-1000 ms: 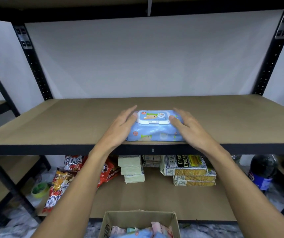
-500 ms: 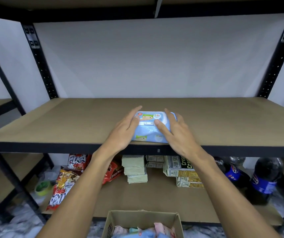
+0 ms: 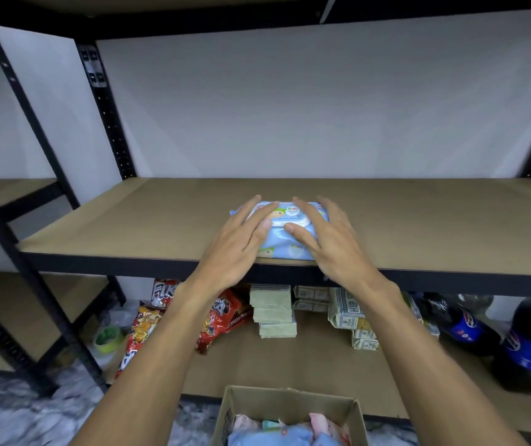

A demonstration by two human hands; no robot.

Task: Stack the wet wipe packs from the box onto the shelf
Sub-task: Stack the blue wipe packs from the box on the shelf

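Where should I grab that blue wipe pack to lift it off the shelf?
Probably its two short ends, one hand each, from the front. The wipe pack lies flat, lid up, by the front edge of the shelf, long side toward you. The left hand and right hand rest on top.

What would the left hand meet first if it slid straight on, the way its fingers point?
The left hand lies on the light blue soft wet wipe pack; past it, only bare brown shelf board, then probably the white back wall.
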